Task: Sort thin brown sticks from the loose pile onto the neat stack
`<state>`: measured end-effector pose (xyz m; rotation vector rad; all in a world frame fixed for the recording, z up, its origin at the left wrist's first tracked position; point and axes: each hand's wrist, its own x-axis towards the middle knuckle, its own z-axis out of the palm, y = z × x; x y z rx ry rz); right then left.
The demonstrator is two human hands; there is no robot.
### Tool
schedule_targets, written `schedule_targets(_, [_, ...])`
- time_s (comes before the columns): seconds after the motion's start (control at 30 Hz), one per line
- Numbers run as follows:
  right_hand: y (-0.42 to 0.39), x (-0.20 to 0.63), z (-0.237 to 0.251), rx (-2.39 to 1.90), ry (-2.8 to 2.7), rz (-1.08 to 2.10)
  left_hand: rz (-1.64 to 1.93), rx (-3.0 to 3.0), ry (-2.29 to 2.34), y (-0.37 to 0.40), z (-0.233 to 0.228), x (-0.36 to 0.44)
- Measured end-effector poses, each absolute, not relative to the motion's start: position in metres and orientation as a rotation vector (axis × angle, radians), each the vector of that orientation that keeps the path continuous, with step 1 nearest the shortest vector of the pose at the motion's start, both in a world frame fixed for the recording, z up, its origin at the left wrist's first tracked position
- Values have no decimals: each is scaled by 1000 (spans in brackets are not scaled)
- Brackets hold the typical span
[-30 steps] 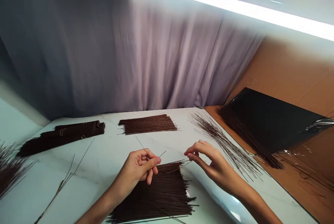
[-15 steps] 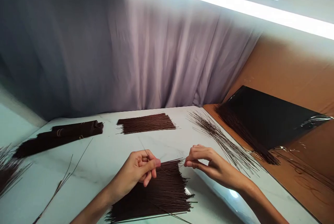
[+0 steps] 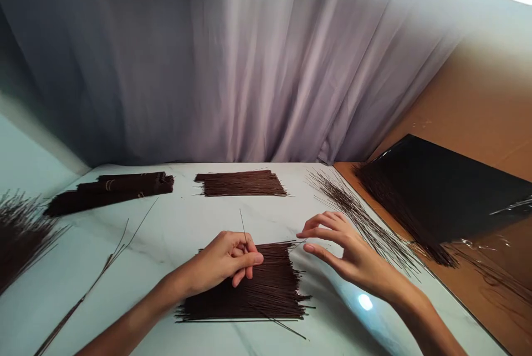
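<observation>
Dark brown sticks lie in a flat pile (image 3: pixel 249 284) on the white marble table (image 3: pixel 178 228), right under both hands. Left hand (image 3: pixel 226 259) pinches a single thin stick (image 3: pixel 243 226) between thumb and forefinger; the stick now points up and away, where a second ago it crossed low toward the right hand. Right hand (image 3: pixel 349 251) has let go: half a second ago its fingertips were pressed together at the pile's right edge, now the fingers are spread, empty, hovering just above that edge. So one stick looks singled out from the pile, held by the left hand alone. Farther back: a second flat pile (image 3: pixel 241 183), tied bundles (image 3: pixel 110 190) at left, loose scattered sticks (image 3: pixel 361 223) at right beside a black sheet (image 3: pixel 440 184).
</observation>
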<state>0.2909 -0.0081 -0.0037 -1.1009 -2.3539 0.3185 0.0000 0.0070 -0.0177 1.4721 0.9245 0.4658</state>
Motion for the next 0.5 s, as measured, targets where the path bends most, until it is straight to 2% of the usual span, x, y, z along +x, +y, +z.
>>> schedule_targets(0.13, [-17, 249, -7, -999, -2358, -174, 401, 1524, 965, -6, -10, 11])
schedule_targets(0.23, [-21, 228, -13, -953, -2452, -389, 375, 1540, 965, -13, -6, 18])
schedule_targets(0.33, [-19, 231, -22, -993, -2366, -490, 391, 1537, 990, -12, -9, 18])
schedule_targets(0.5, [-10, 246, -34, -1108, -2325, -449, 468, 1541, 986, 1, -19, 10])
